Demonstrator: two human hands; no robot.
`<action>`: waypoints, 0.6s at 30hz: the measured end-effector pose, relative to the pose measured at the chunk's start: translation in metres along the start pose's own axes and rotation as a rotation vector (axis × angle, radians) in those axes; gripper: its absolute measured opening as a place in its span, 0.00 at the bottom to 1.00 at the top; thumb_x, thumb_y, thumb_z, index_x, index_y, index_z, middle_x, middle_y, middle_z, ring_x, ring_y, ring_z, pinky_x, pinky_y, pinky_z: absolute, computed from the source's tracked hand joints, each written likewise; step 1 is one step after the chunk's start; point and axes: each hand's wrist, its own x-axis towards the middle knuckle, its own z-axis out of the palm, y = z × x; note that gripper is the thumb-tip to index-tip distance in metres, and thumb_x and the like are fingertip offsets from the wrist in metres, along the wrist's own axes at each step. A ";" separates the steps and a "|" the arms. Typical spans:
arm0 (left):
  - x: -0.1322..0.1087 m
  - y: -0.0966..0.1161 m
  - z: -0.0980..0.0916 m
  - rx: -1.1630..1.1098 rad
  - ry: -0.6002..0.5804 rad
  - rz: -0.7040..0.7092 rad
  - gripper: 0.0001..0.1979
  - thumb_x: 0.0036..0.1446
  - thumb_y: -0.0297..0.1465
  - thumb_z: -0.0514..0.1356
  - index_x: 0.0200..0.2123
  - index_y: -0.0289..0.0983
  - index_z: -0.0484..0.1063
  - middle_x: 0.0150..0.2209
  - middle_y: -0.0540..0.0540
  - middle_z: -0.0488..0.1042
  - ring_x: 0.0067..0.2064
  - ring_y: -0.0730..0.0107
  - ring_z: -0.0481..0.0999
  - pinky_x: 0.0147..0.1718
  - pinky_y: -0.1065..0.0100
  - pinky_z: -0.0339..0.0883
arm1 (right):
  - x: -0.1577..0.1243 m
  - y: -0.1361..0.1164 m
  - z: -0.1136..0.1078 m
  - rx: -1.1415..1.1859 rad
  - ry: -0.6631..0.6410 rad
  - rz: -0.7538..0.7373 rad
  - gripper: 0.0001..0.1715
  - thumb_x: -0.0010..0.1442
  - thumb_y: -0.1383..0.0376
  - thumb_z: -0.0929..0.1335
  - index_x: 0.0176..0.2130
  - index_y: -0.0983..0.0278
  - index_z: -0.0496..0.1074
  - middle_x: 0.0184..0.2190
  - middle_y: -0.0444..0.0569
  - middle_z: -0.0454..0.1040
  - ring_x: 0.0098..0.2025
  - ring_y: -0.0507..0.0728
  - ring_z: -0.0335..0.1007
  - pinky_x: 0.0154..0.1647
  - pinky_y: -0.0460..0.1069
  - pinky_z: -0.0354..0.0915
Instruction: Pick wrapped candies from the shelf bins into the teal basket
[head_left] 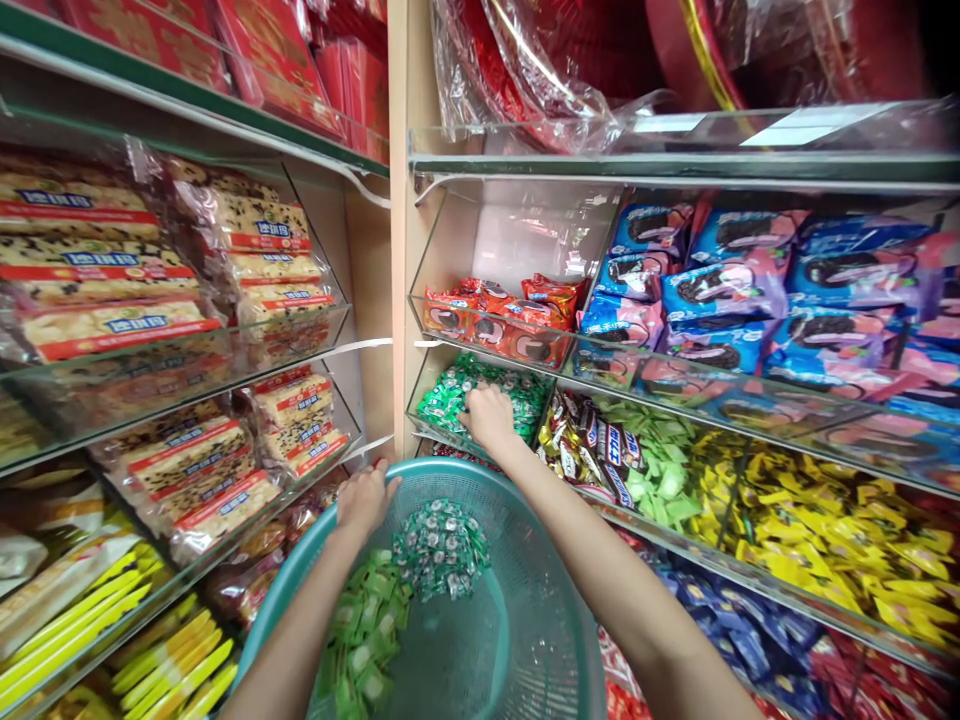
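Observation:
A large teal plastic basket (525, 520) stands below the shelves, and my left hand (366, 500) is closed over its far-left rim. Inside it lie a pile of shiny dark-green wrapped candies (442, 548) and a heap of light-green packets (367, 625). My right hand (489, 415) reaches over the basket into a clear shelf bin of green-wrapped candies (450, 392). Its fingers are curled down among these candies, and the fingertips are partly hidden.
Right of the bin lie chocolate bars (611, 450), light-green packets (664, 470) and yellow packets (832, 530). Orange packets (517, 320) and blue cookie packs (727, 285) fill the shelf above. Wrapped snack bars (112, 260) are at left. A glass shelf edge (480, 345) overhangs the bin.

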 end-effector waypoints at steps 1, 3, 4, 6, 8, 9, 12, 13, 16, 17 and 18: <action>0.000 0.000 0.000 0.001 0.000 -0.002 0.19 0.61 0.41 0.45 0.48 0.37 0.65 0.43 0.40 0.73 0.45 0.57 0.73 0.42 0.60 0.63 | 0.000 0.000 0.000 -0.009 0.003 -0.005 0.12 0.57 0.64 0.65 0.38 0.67 0.74 0.42 0.57 0.72 0.46 0.61 0.64 0.41 0.51 0.60; 0.000 0.000 0.000 0.001 -0.001 -0.004 0.19 0.61 0.41 0.44 0.48 0.38 0.65 0.43 0.40 0.73 0.45 0.57 0.73 0.42 0.60 0.62 | -0.001 0.000 -0.001 -0.029 0.018 -0.020 0.12 0.58 0.65 0.64 0.38 0.67 0.74 0.41 0.57 0.72 0.46 0.61 0.63 0.41 0.51 0.59; 0.000 0.000 0.000 0.000 -0.004 -0.006 0.19 0.61 0.41 0.44 0.48 0.38 0.65 0.44 0.40 0.73 0.46 0.58 0.72 0.42 0.60 0.62 | -0.001 0.000 -0.001 -0.037 0.026 -0.029 0.13 0.58 0.66 0.63 0.38 0.68 0.74 0.41 0.57 0.72 0.46 0.61 0.63 0.42 0.52 0.59; 0.001 0.000 0.000 -0.005 -0.012 -0.012 0.19 0.61 0.41 0.44 0.48 0.38 0.65 0.44 0.40 0.73 0.46 0.58 0.72 0.43 0.61 0.62 | -0.002 0.000 -0.002 -0.052 0.040 -0.044 0.14 0.59 0.67 0.61 0.38 0.68 0.74 0.40 0.58 0.72 0.45 0.62 0.63 0.42 0.52 0.58; 0.001 0.000 0.000 -0.009 -0.020 -0.018 0.19 0.61 0.41 0.44 0.48 0.39 0.64 0.45 0.40 0.73 0.47 0.59 0.72 0.44 0.61 0.61 | -0.002 0.000 -0.001 -0.061 0.049 -0.061 0.15 0.60 0.69 0.60 0.38 0.69 0.74 0.40 0.58 0.72 0.45 0.62 0.62 0.42 0.53 0.57; 0.001 0.000 0.000 -0.009 -0.021 -0.021 0.19 0.61 0.41 0.44 0.48 0.39 0.64 0.45 0.40 0.73 0.47 0.59 0.72 0.44 0.61 0.61 | -0.002 0.000 -0.001 -0.064 0.051 -0.068 0.16 0.61 0.70 0.59 0.38 0.69 0.74 0.40 0.59 0.71 0.45 0.62 0.62 0.42 0.53 0.57; 0.001 0.000 -0.001 -0.005 -0.019 -0.021 0.19 0.61 0.41 0.43 0.48 0.39 0.64 0.44 0.40 0.73 0.46 0.59 0.72 0.43 0.61 0.62 | 0.001 0.002 0.000 -0.064 0.057 -0.082 0.17 0.61 0.72 0.58 0.38 0.69 0.74 0.41 0.60 0.70 0.45 0.62 0.61 0.42 0.54 0.55; 0.000 0.000 -0.002 -0.004 -0.018 -0.021 0.20 0.61 0.41 0.43 0.48 0.39 0.64 0.44 0.40 0.73 0.46 0.59 0.72 0.43 0.61 0.62 | 0.001 0.003 -0.001 -0.058 0.062 -0.083 0.17 0.61 0.73 0.57 0.38 0.69 0.74 0.42 0.60 0.69 0.45 0.62 0.60 0.42 0.54 0.55; 0.000 0.001 -0.003 -0.007 -0.019 -0.025 0.19 0.62 0.41 0.43 0.48 0.39 0.64 0.45 0.40 0.73 0.46 0.59 0.72 0.44 0.61 0.62 | -0.004 0.002 -0.011 -0.024 0.119 -0.088 0.18 0.62 0.72 0.56 0.39 0.68 0.72 0.41 0.59 0.68 0.44 0.61 0.59 0.42 0.53 0.54; 0.000 0.001 -0.004 -0.008 -0.019 -0.027 0.19 0.61 0.41 0.44 0.48 0.39 0.64 0.45 0.40 0.73 0.46 0.59 0.72 0.44 0.61 0.62 | -0.008 0.000 -0.015 0.002 0.152 -0.095 0.18 0.63 0.71 0.56 0.39 0.67 0.72 0.41 0.58 0.68 0.44 0.61 0.59 0.42 0.53 0.54; 0.000 0.001 -0.004 -0.008 -0.020 -0.027 0.19 0.61 0.41 0.44 0.48 0.38 0.64 0.45 0.40 0.73 0.46 0.59 0.72 0.44 0.61 0.62 | -0.014 -0.004 -0.019 0.040 0.187 -0.111 0.19 0.64 0.69 0.55 0.38 0.67 0.72 0.40 0.57 0.68 0.43 0.60 0.59 0.41 0.52 0.54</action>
